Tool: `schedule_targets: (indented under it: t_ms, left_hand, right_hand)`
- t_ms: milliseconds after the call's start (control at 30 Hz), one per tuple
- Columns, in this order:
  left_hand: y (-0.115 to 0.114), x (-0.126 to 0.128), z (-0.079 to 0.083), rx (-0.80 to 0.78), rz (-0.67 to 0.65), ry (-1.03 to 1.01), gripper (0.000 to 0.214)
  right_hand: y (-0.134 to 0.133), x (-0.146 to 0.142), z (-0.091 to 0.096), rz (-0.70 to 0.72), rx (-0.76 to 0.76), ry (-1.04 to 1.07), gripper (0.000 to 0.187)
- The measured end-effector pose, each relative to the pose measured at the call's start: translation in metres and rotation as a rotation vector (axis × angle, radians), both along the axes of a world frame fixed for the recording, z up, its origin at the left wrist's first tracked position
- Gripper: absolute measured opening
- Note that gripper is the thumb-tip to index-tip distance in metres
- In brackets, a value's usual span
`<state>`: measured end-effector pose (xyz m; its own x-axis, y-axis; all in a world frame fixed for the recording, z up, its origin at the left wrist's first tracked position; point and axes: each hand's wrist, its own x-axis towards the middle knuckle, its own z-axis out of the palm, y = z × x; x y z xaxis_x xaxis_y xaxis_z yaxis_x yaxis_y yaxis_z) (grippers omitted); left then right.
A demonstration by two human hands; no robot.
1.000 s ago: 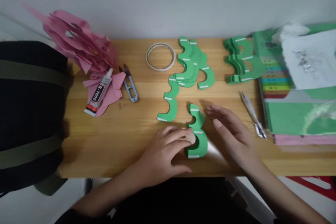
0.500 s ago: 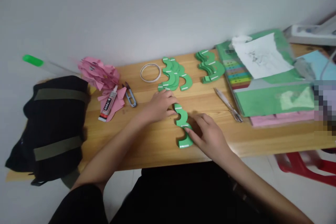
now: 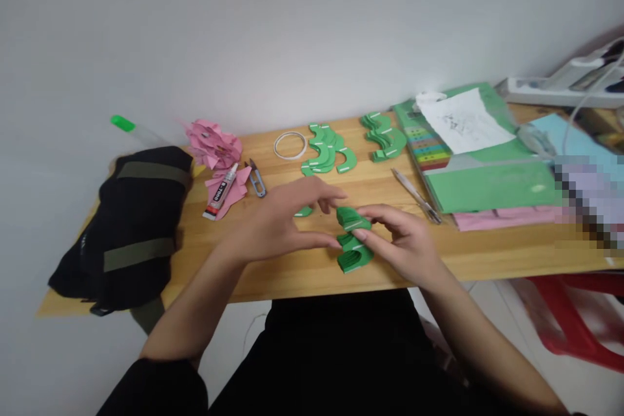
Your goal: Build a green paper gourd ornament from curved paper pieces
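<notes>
A green wavy paper cut-out with white tape strips (image 3: pixel 351 242) is held just above the wooden table (image 3: pixel 292 273) near its front edge. My left hand (image 3: pixel 283 224) pinches its left side with thumb and fingers. My right hand (image 3: pixel 400 240) grips its right side, fingers curled on it. Another green wavy piece (image 3: pixel 303 211) lies on the table, mostly hidden behind my left hand. Two piles of the same green pieces (image 3: pixel 325 149) (image 3: pixel 385 135) lie farther back.
A tape roll (image 3: pixel 290 145), small snips (image 3: pixel 257 179), a glue tube (image 3: pixel 220 192) on pink paper scraps (image 3: pixel 214 143) and a black bag (image 3: pixel 131 221) sit to the left. Tweezers (image 3: pixel 414 195) and stacked green and pink paper sheets (image 3: pixel 482 188) lie at the right.
The view has pulled back and tilted up. Both hands have taken the green piece off the table and hold it between them; my left hand came back from the second piece.
</notes>
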<state>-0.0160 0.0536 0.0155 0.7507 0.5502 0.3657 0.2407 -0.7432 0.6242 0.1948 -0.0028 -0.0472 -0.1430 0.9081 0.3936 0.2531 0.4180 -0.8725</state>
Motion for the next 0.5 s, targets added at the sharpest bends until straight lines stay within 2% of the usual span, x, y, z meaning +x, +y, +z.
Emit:
schedule_targets:
  t_ms: [100,200,333,500]
  left_hand:
    - [-0.016,0.003,0.004,-0.029,0.008,-0.072,0.04]
    - [-0.033,0.009,0.006,0.07,0.026,-0.144,0.031]
    - [-0.05,0.011,0.008,0.214,0.037,-0.272,0.028]
    - [-0.065,0.007,0.013,0.326,0.026,-0.286,0.03]
  right_hand:
    - [-0.011,-0.002,0.012,-0.002,0.154,-0.04,0.019]
    - [-0.021,-0.005,0.021,0.014,0.273,-0.086,0.023]
    - [-0.034,-0.007,0.029,0.062,0.346,-0.083,0.029]
    - [-0.049,-0.007,0.035,0.113,0.4,-0.058,0.036]
